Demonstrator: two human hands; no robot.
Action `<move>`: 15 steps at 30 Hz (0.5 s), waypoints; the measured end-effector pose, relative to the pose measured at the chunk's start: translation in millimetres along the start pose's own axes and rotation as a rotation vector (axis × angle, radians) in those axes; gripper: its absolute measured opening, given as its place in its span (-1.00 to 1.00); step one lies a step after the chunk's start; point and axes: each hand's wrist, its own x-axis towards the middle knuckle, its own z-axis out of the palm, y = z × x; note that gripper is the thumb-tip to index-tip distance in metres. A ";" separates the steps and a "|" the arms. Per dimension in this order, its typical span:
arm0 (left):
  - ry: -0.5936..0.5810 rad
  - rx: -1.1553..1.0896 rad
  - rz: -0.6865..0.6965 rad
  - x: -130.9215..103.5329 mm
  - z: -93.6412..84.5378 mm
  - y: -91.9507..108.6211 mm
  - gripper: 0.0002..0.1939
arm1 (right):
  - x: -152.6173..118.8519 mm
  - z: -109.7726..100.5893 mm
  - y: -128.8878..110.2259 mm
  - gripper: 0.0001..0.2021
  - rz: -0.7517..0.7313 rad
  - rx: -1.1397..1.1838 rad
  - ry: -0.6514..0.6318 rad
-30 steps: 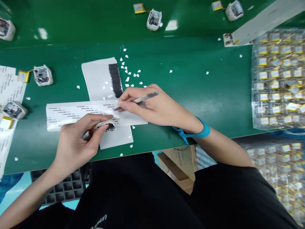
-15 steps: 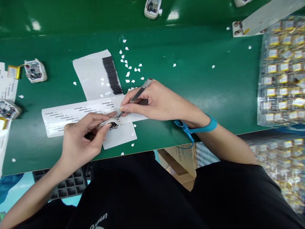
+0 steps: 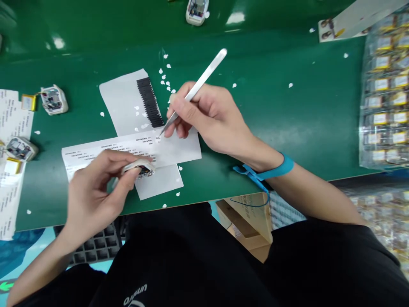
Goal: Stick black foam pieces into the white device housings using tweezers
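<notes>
My left hand (image 3: pixel 96 192) is closed on a small white device housing (image 3: pixel 139 167) with electronics showing in its opening, tilted just above the paper. Between the thumb and fingers of my right hand (image 3: pixel 204 111) are silver tweezers (image 3: pixel 204 76), their points down at a small printed label at the right part of a label sheet (image 3: pixel 182 153). Rows of small black print cover the sheet's left and middle. Beneath it lies another white sheet (image 3: pixel 118 94) with a row of black strips (image 3: pixel 148 102) along its right side.
Small white round stickers (image 3: pixel 168 83) are scattered over the green table (image 3: pixel 262 119). Open housings (image 3: pixel 53 100) with yellow batteries (image 3: pixel 28 102) lie at left, another housing (image 3: pixel 196 10) at the back. A clear tray of batteries (image 3: pixel 380 119) stands at right, near a metal bracket (image 3: pixel 361 21).
My right hand has moved back from the housing to the label sheet, its tweezers swung so their silver side shows. My left hand has drawn the housing slightly left and nearer to me.
</notes>
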 end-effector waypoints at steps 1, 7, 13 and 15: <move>0.026 -0.022 -0.004 2.3 -3.5 5.0 -0.85 | -0.1 1.7 -0.7 -0.67 -0.051 0.043 0.049; -0.192 -0.399 -0.043 34.6 2.6 6.6 -0.88 | -9.7 16.5 -16.1 -0.84 -0.255 -0.026 0.287; -0.248 -0.566 -0.192 45.8 20.9 11.5 -0.86 | -14.5 21.2 -21.3 -0.85 -0.236 -0.010 0.248; -0.265 -0.586 -0.190 44.8 20.7 15.5 -0.72 | -13.3 20.4 -19.1 -0.83 -0.174 0.031 0.179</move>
